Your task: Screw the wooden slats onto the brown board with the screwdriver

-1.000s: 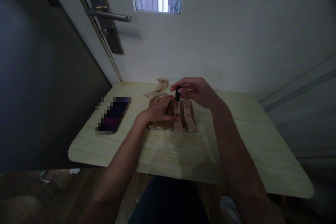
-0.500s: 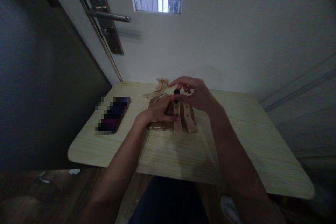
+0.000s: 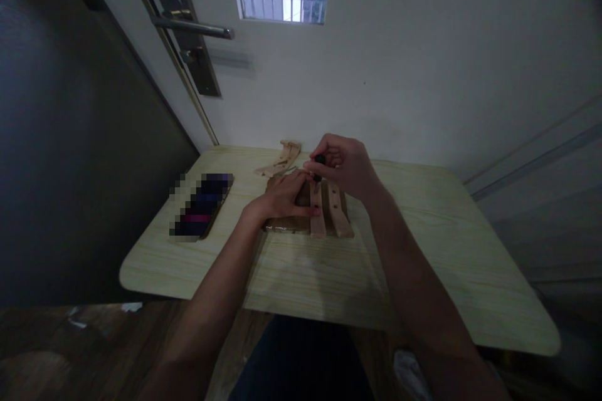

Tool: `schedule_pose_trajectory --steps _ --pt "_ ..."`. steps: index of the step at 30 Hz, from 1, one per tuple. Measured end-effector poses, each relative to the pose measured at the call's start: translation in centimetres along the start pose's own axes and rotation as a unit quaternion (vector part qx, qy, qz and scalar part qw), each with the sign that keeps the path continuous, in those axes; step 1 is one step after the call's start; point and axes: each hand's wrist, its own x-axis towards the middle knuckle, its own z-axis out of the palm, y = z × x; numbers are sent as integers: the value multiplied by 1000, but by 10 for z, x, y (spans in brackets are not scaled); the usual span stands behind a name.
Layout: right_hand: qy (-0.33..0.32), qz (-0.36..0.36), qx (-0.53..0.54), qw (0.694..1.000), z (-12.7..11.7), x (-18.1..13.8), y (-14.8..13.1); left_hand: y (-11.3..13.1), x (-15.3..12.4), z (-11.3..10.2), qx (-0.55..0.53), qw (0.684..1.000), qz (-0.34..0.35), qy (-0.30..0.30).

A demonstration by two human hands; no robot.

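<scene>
A brown, shiny-edged block (image 3: 286, 224) lies on the table, and two pale wooden strips with holes rest across it. My left hand (image 3: 282, 196) holds down the left wooden strip (image 3: 318, 225), thumb on its lower part and fingers near its upper end. Just above that end, my right hand (image 3: 345, 166) grips the black handle of a screwdriver (image 3: 320, 160) between thumb and fingers. Its shaft points down at the strip; the tip is too small to make out. Beside it lies the right wooden strip (image 3: 342, 220), untouched.
Another pale wooden piece (image 3: 281, 161), curved, lies behind the block. A phone (image 3: 204, 207), its screen pixelated, is on the left of the table (image 3: 451, 250). A white door with a metal handle (image 3: 195, 27) rises right behind the table.
My right-hand fingers have closed from a spread pose around the screwdriver's handle, which now leans slightly. My left hand stays in place on the strip.
</scene>
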Motion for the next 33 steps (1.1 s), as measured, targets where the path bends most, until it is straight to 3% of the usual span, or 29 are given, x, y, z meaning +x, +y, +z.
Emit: schedule_pose_trajectory --steps 5,11,21,27,33 --pt "-65 -23 -1 998 -6 1 -9 -1 0 0 2 1000 1 5" --pt "-125 14 11 992 -20 0 -11 -2 1 1 -3 1000 5 3" --pt "-36 13 1 999 -8 2 -9 2 0 -2 9 1000 -13 -3" --pt "-75 -30 3 997 -7 2 -9 0 0 0 9 1000 2 -1" --pt "-44 -17 -12 999 -6 3 -6 2 0 -1 6 1000 -9 -5"
